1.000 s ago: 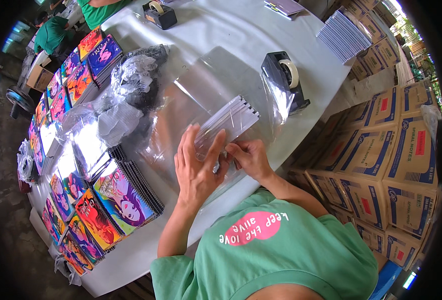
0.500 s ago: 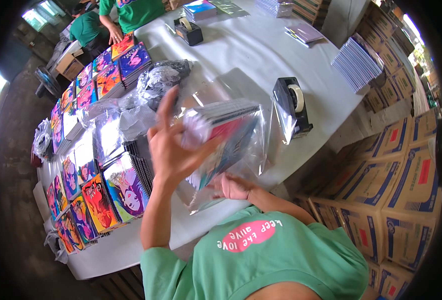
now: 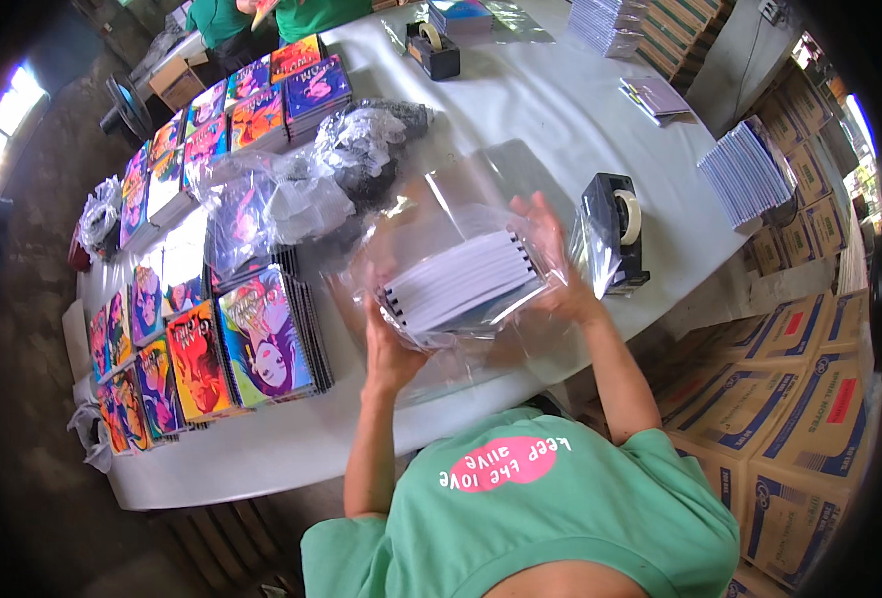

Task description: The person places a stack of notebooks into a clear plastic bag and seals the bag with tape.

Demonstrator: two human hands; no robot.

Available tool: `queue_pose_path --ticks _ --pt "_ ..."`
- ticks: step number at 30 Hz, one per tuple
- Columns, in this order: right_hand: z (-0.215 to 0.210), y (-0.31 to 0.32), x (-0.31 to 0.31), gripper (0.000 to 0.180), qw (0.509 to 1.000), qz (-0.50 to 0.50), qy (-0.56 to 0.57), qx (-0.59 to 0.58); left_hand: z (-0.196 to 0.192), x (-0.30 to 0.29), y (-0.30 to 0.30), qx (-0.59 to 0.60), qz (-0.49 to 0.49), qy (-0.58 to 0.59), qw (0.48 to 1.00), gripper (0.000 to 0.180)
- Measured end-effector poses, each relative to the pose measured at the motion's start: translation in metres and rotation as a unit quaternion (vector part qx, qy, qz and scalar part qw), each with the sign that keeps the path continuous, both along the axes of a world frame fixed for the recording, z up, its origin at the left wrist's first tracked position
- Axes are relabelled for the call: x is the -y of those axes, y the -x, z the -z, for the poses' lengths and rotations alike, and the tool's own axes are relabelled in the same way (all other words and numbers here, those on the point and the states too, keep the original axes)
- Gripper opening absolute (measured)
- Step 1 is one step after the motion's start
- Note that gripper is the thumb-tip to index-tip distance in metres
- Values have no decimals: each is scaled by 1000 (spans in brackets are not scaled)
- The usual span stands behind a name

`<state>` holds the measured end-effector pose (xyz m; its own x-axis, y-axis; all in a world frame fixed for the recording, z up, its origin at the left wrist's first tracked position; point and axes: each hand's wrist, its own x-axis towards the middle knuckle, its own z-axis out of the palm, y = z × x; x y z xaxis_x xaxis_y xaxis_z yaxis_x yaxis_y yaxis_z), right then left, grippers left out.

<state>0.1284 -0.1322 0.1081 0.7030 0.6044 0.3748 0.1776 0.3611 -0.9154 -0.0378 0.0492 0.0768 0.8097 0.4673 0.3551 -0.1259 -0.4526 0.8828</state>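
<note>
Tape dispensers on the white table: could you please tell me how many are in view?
2. One black tape dispenser stands beside the person's right hand, near the table's right edge; another black tape dispenser sits at the far end. Others may be hidden behind the plastic bags.

You wear a mint-green short-sleeved T-shirt (image 3: 560, 518) with a pink oval patch (image 3: 506, 462) carrying white lettering on the chest; both forearms are bare, no gloves or jewellery.
</note>
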Motion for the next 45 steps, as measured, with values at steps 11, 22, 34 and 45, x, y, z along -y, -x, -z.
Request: queue_pose_path --ticks 11,22,34,45 --pt "-139 -13 -11 33 805 -94 180 557 -99 2 -29 170 88 -479 857 19" --pt "-140 -22 10 16 709 -45 277 646 -102 9 -4 152 126 -337 921 28" --pt "-115 -20 17 15 629 -69 243 735 -110 5 -1 124 101 -365 917 23" --pt "-132 1 -8 20 778 29 118 617 -117 26 -9 106 -11 -376 920 15"
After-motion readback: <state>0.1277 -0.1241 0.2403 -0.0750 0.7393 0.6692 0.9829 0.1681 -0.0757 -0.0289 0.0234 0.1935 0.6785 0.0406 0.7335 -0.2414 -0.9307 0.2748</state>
